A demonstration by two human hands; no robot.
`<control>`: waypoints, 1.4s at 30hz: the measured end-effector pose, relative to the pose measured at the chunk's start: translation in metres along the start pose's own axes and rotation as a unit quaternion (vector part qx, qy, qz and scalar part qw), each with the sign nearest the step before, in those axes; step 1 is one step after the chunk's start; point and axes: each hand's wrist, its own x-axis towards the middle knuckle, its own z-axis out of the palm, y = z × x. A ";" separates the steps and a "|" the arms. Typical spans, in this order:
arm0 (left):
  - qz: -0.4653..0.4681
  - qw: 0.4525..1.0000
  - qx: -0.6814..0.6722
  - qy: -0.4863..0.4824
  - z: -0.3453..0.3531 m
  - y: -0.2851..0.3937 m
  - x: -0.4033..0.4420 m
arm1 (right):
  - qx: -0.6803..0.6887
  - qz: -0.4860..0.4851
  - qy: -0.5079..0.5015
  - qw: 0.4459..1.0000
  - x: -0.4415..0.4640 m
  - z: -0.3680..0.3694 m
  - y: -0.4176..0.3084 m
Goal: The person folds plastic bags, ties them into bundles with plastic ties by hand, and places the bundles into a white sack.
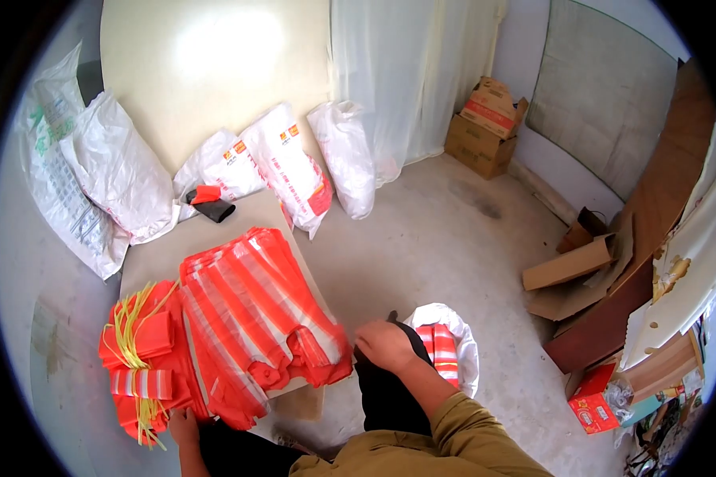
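Note:
On the table [254,211] lies a spread stack of red and white striped plastic bags [254,310]. Left of it are folded red bundles [147,330] with yellow strips [129,334] across them. My left hand [184,428] is at the lower edge of these bundles; its fingertips are partly hidden, so its grip cannot be made out. My right hand [383,343] is beside the stack's right corner, over my dark-clothed knee, with its fingers bent and their tips hidden. A white sack [467,350] holding red striped bundles [439,350] stands on the floor to the right.
Full white sacks [119,167] lean along the back and left walls. A black and red item [213,207] lies on the table's far end. Cardboard boxes [479,143] stand in the far corner. Open cardboard [569,268], a brown board [597,306] and a red box [593,405] are at the right.

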 end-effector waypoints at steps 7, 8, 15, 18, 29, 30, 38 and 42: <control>0.032 0.999 0.002 0.025 0.007 -0.007 0.003 | 0.010 0.012 0.007 1.000 -0.002 -0.001 0.003; 0.031 0.999 -0.003 0.022 0.004 -0.004 0.001 | 0.011 0.008 0.010 1.000 -0.003 -0.001 0.003; 0.032 0.999 -0.003 0.023 0.008 -0.011 0.003 | 0.000 0.000 0.014 1.000 -0.006 -0.004 0.006; 0.029 0.999 -0.002 0.022 0.009 -0.012 0.004 | -0.008 0.000 0.027 1.000 -0.009 -0.005 0.007; 0.024 0.998 -0.014 0.053 0.013 -0.013 0.003 | -0.011 -0.016 0.054 0.998 -0.011 -0.002 0.013; 0.025 0.998 -0.016 0.054 0.011 -0.011 0.002 | -0.012 -0.017 0.057 0.998 -0.011 -0.002 0.013; 0.009 0.999 -0.005 0.037 0.020 -0.020 0.010 | -0.009 -0.018 0.017 1.000 -0.015 0.011 0.013; 0.006 1.000 0.022 0.009 0.014 -0.014 0.009 | -0.013 -0.035 0.018 0.999 -0.019 0.010 0.005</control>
